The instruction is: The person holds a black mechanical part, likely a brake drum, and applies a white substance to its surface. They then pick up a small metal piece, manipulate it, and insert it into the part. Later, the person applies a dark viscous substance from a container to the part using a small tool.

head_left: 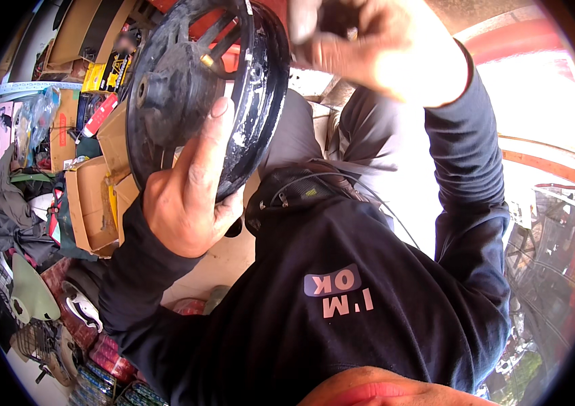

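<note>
A black spoked wheel rim (247, 115), scuffed with white marks along its edge, is held up in front of my chest. My left hand (189, 196) grips its lower edge, fingers pointing up across the hub side. My right hand (375, 47) is raised at the top of the rim, fingers curled around something small and dark that I cannot make out. Both arms wear dark long sleeves.
Open cardboard boxes (91, 203) and packaged goods (64, 122) are stacked at the left. A bicycle basket (37, 338) and a pale green part (30, 291) lie at the lower left. My dark sweatshirt (341, 298) fills the lower middle. Red railings (538, 162) at the right.
</note>
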A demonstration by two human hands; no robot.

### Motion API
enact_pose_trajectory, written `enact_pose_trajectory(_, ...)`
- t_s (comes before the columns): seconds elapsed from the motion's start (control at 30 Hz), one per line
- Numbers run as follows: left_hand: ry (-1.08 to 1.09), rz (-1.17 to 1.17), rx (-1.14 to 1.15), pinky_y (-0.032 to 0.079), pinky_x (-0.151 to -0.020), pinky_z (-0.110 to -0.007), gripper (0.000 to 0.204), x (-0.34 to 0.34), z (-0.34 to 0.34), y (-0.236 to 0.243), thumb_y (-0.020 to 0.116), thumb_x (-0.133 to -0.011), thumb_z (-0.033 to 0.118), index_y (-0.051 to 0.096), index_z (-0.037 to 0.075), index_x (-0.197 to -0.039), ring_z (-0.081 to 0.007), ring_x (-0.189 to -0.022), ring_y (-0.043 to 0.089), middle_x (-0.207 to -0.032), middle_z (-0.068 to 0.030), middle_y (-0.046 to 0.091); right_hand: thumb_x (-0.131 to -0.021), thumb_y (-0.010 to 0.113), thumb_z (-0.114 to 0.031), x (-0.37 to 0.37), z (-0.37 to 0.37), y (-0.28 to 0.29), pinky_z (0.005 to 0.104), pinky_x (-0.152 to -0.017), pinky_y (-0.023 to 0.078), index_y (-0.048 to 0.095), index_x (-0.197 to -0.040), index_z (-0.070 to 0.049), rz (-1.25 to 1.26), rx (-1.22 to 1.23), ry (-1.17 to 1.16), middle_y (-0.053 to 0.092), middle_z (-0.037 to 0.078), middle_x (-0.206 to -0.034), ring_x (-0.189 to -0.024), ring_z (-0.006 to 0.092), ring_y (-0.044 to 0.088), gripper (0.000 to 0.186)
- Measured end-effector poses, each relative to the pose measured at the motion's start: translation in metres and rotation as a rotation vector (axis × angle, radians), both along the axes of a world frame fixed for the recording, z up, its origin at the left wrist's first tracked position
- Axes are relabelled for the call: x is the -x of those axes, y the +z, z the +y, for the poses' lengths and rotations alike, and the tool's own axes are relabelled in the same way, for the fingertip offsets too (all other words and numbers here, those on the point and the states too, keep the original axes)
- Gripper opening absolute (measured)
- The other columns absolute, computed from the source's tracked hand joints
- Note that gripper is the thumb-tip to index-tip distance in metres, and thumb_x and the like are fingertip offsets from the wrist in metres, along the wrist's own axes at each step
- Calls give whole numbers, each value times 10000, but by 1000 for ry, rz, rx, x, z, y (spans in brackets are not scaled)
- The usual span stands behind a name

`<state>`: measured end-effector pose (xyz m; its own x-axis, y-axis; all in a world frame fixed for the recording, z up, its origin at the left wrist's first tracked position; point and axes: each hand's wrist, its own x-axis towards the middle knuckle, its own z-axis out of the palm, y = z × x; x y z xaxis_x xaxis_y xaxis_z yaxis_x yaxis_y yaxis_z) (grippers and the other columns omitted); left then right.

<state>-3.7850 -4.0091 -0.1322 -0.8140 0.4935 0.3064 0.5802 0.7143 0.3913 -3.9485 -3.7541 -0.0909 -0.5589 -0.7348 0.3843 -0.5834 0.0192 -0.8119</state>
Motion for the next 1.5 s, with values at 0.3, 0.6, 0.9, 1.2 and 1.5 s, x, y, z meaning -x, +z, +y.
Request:
enact_pose_trajectory(0.3,-13,-4,-36,506,-1065,-446,945,1,1,1,732,-722,-35,275,-106,-1546,-442,-1299,584,-1522,-310,449,-789,641,129,20,-6,-14,274,-642,468,599,-857,-1,54,26,18,604,35,-756,-715,113,572,152)
enact_pose_trajectory(0.6,-16,6,-58,517,-1052,-448,945,2,1,-1,735,-724,-36,273,-107,-1545,-450,-1295,584,-1522,-320,441,-827,631,106,11,10,-7,239,-616,429,623,-857,-19,-253,59,150,607,-2,-782,-699,70,546,129)
enact_pose_trajectory(0.9,-24,5,-45,527,-1039,-452,943,2,-1,-1,726,-698,-44,295,-111,-1535,-456,-1276,597,-1514,-325,447,-787,636,111,11,5,-8,265,-626,455,618,-832,-15,-79,24,129,595,24,-751,-692,100,559,135)
enact_pose_trajectory(1.2,11,-59,-23,524,-1039,-447,934,0,-1,1,735,-705,-17,311,-111,-1532,-455,-1275,595,-1491,-325,474,-723,648,102,7,2,17,309,-586,459,622,-829,-15,201,-97,209,597,75,-713,-635,200,587,160)
enact_pose_trajectory(1.5,4,-25,11,526,-1032,-445,940,0,0,3,738,-703,-17,307,-113,-1532,-462,-1246,612,-1488,-319,481,-709,636,101,11,-4,5,338,-589,455,613,-825,-11,175,-34,340,593,97,-724,-630,237,584,163)
